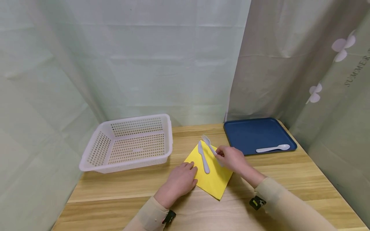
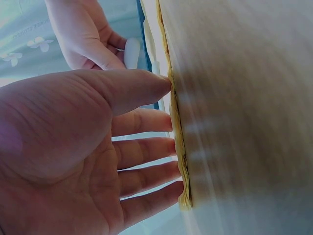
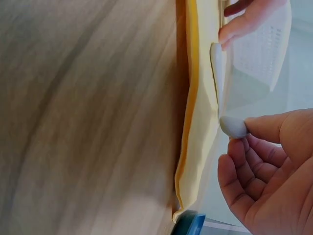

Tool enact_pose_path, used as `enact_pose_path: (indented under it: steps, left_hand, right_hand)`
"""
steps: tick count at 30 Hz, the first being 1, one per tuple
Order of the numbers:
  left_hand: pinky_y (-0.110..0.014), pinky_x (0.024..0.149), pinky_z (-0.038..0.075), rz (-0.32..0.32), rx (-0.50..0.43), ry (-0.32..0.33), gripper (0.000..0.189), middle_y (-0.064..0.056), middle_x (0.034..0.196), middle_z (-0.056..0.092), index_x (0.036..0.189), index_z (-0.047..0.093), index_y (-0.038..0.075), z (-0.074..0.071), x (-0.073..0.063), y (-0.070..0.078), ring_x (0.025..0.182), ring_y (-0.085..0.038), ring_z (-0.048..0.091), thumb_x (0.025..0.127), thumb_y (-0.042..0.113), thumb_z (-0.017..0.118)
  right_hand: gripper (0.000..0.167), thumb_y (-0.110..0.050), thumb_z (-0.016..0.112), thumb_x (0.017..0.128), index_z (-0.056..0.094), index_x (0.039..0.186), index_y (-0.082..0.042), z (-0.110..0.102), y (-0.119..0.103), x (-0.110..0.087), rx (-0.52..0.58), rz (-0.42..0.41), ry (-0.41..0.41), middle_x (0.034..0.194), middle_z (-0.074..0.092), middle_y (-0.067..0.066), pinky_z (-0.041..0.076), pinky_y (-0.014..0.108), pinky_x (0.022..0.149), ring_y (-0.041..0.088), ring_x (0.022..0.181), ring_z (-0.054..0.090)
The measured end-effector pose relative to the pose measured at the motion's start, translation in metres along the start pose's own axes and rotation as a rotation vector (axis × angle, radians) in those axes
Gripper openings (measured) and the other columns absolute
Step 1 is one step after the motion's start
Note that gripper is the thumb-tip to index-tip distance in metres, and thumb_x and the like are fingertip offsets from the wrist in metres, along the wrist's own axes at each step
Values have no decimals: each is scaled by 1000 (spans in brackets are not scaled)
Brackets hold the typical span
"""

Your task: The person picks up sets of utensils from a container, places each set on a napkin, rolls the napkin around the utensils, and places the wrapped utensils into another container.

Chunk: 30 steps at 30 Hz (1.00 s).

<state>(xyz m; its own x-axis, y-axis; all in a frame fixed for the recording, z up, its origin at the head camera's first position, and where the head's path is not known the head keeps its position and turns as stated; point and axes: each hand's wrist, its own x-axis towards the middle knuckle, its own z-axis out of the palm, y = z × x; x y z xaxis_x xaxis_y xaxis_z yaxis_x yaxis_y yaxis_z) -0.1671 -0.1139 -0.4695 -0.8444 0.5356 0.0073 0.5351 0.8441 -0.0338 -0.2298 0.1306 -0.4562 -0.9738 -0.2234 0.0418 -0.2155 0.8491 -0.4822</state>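
A folded yellow napkin (image 1: 212, 183) lies on the wooden table, one corner toward the person. On it rests a pale plastic knife (image 1: 203, 158), slanted with its handle end nearer the person. My right hand (image 1: 231, 158) pinches a pale plastic fork (image 1: 210, 146) between thumb and fingers, over the napkin's right half. The fork's tines point away, past the far corner; its handle end (image 3: 233, 127) shows in the right wrist view. Along the napkin's left edge, my left hand (image 1: 181, 178) presses with fairly straight fingertips. In the left wrist view those fingers (image 2: 146, 147) meet the napkin's edge.
A white perforated plastic basket (image 1: 169, 150) stands at the back left. At the back right lies a blue tray (image 1: 254, 133), with a pale plastic spoon (image 1: 273, 148) along its near edge. Hanging curtains (image 1: 173, 64) enclose the table behind and at both sides.
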Motion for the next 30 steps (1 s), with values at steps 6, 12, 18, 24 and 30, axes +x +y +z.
enact_pose_path:
  steps: [6,12,18,24,30]
  left_hand:
    - [-45,105,59,-7,-1,-11,46,-12,146,69,138,74,9,0,1,0,133,-30,65,103,38,79]
    - [-45,106,59,-7,-8,-18,47,-12,146,69,139,73,8,1,2,-1,133,-30,65,103,37,79]
    - [-45,105,59,-6,-8,-17,46,-12,146,69,138,74,9,2,2,-1,133,-30,65,103,37,79]
    - [-44,105,59,-3,3,-16,46,-12,145,69,139,74,9,2,2,-1,133,-30,65,103,38,79]
    - [-43,105,59,0,12,-20,47,-12,146,69,139,74,9,1,2,0,133,-29,65,103,39,79]
  right_hand:
    - [15,-22,81,103,79,113,-11,8,-2,0,-20,-6,31,100,79,-1,57,38,74,15,84,68]
    - [18,-23,81,103,79,115,-10,13,-1,0,-24,3,52,99,79,0,57,37,72,15,82,68]
    - [22,-22,81,103,76,120,-9,16,-3,1,5,5,43,93,77,0,54,34,67,12,74,64]
    - [26,-19,81,102,74,127,-10,20,-5,0,28,13,25,91,77,0,54,34,65,11,70,64]
    - [27,-18,80,103,74,128,-10,23,-6,0,18,11,9,93,78,0,55,33,66,11,72,66]
